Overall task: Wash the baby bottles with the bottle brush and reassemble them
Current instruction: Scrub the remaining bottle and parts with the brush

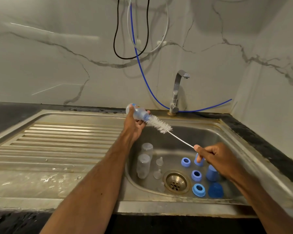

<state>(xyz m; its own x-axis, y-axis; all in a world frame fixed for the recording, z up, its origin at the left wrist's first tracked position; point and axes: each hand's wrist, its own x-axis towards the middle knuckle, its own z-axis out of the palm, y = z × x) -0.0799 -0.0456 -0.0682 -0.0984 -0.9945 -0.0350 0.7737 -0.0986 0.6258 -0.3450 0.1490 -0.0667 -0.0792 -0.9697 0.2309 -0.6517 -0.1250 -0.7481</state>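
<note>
Bottle [137, 113] is held up in the air over the back-left edge of the sink [159, 206], tilted, mouth pointing down-right and base toward the wall. L hand [134, 127] grips it from below, fingers curled round the neck end.

Brush [159, 124]: bristle tip is at the bottle mouth, and most of the bristle head is outside it. The wire stem slants down-right through open air above mid-basin to the R hand [213, 159], which pinches the stem's end w/ fingers curled tight.

On the basin floor:
- Left of the drain [176, 182], two more bottles [143, 166] stand close to the left wall.
- Clear teats [159, 161] sit just beside them.
- Right of the drain are three blue rings [196, 175], then blue caps [212, 173] nearer the right wall, under the R hand.

Ribbed draining board [57, 146] runs off to the left, wet near the front edge. Tap [177, 92] stands on the back rim, spout well apart from the brush. Blue hose [142, 73] hangs down the wall behind the tap.
</note>
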